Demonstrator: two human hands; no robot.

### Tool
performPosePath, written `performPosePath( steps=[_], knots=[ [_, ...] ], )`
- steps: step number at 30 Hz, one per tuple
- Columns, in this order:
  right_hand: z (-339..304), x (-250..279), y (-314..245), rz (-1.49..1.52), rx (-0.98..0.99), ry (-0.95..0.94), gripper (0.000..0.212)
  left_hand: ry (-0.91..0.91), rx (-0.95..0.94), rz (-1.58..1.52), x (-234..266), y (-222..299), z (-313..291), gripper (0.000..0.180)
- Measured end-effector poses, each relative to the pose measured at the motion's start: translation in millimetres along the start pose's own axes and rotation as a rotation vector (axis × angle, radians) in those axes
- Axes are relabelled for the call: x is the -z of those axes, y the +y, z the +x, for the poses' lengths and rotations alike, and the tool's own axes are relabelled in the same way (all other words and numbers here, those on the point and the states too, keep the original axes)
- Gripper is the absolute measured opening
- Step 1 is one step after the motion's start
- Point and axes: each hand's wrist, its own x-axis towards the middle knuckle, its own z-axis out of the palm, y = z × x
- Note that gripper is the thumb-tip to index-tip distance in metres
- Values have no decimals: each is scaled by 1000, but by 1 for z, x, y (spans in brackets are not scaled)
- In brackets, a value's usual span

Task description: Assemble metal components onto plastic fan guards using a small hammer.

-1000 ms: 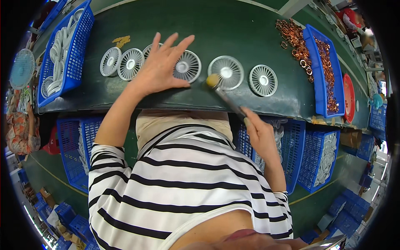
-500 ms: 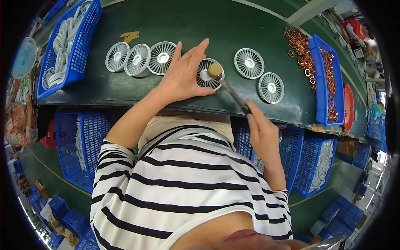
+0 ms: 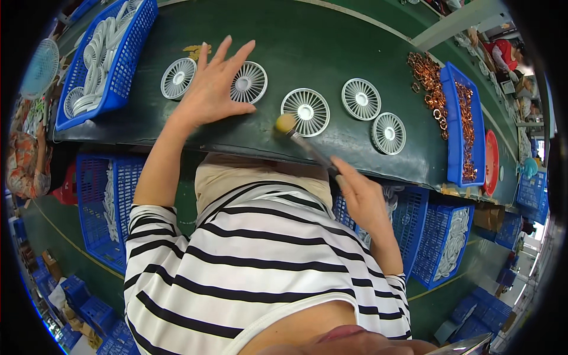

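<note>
My left hand (image 3: 213, 92) is open, its fingers spread over a row of white spoked discs. On its left a spoked disc (image 3: 176, 80) shows partly, and on its right another spoked disc (image 3: 251, 83) sits by the thumb and fingers; what lies under the palm is hidden. My right hand (image 3: 362, 198) grips the handle of a small mallet (image 3: 285, 123). The mallet's yellowish head hovers at the near left rim of a single spoked disc (image 3: 316, 121). Two more discs lie to the right, an upper disc (image 3: 361, 99) and a lower disc (image 3: 389, 134).
A blue basket (image 3: 127, 71) of white parts stands at the left. On the right, a heap of copper-coloured rings (image 3: 423, 74) lies beside a blue tray (image 3: 454, 130) of such rings and a red dish (image 3: 491, 160). Blue crates (image 3: 97, 207) stand below the green worktable (image 3: 307, 41).
My left hand has moved left, off the disc the mallet was on and over the left row. My right hand has drawn the mallet nearer and left, from the disc's middle to its near rim.
</note>
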Motion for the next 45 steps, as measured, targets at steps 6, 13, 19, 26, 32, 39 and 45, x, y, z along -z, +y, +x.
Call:
performPosePath(
  steps=[6, 13, 19, 26, 32, 39, 45],
  knots=[
    [16, 4, -7, -7, -121, 168, 34, 32, -29, -124, -23, 11, -5, 105],
    [16, 1, -20, 155, 14, 332, 39, 24, 25, -264, -39, 34, -5, 112],
    [33, -1, -33, -43, -236, 48, 38, 37, 78, -321, -45, 28, -10, 118],
    [53, -23, -20, -176, -133, 29, 34, 63, -7, -254, -35, 23, -8, 118],
    [37, -11, -36, 100, -50, -111, 32, 58, 25, -21, 16, -40, -38, 108],
    [52, -16, -40, 54, -108, 82, 34, 129, 10, -229, -3, -23, -49, 99],
    [51, -32, -38, 70, 95, 211, 38, 77, 145, -409, -14, -12, -50, 105]
  ],
)
